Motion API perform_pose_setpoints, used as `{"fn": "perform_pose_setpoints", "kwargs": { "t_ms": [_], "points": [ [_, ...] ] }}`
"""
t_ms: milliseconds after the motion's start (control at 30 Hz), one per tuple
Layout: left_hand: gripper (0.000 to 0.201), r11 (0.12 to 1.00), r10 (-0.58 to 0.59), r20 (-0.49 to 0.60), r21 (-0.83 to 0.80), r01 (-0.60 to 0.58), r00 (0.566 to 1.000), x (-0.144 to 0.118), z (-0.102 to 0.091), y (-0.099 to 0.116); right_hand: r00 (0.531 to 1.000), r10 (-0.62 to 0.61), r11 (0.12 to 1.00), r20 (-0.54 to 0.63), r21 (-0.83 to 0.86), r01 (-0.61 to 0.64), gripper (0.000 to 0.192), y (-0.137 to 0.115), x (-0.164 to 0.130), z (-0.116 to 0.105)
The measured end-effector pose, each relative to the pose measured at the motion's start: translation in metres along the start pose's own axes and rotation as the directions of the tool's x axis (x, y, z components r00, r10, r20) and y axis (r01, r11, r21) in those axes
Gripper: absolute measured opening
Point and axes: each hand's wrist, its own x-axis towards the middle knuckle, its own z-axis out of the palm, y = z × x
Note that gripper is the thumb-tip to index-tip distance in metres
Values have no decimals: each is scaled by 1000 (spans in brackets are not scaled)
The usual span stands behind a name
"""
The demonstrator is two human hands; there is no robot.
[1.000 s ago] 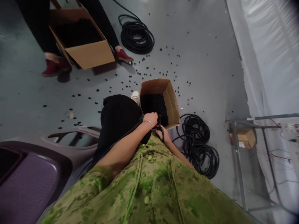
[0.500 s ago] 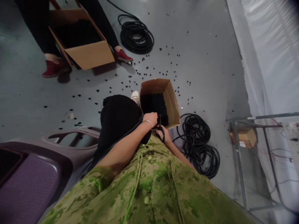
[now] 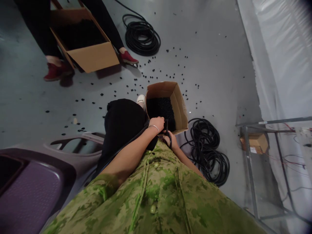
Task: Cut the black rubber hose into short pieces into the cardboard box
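Note:
My left hand (image 3: 157, 123), a thin bracelet at its wrist, is closed at the near edge of a cardboard box (image 3: 180, 112). What its fingers grip is mostly hidden. Just right of it and lower, my right hand (image 3: 172, 141) curls around a bent length of black hose (image 3: 170, 136) close to my belly. The hose stands up in a narrow loop between the hands. Many small black pieces (image 3: 159, 109) fill the box below them. A dark strip runs beside my left forearm; its kind is unclear.
Tangled black hose (image 3: 207, 146) lies right of the box, and a neat hose coil (image 3: 142, 39) farther off. Another person's red shoe (image 3: 128, 58) is beside a second filled box (image 3: 95, 58). Small black bits dot the floor. A purple chair (image 3: 31, 191) is left, a metal frame (image 3: 251, 175) right.
Almost nothing differs. Both hands keep the same hold at the box's near edge; the view has shifted very slightly.

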Motion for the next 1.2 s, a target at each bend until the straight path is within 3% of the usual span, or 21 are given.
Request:
{"fn": "perform_pose_setpoints", "kwargs": {
  "t_ms": [600,900,1200],
  "points": [
    [30,999,16,48,38,-18,999,5,1,-1,993,-53,984,-106,-175,34,24,22,10,8],
    [31,998,-12,25,60,11,1000,7,3,-5,992,-102,968,-70,-239,82,24,24,16,12],
    [29,999,-37,0,28,37,999,5,4,-2,993,-89,981,-74,-177,75,26,25,12,9]
  ]
}}
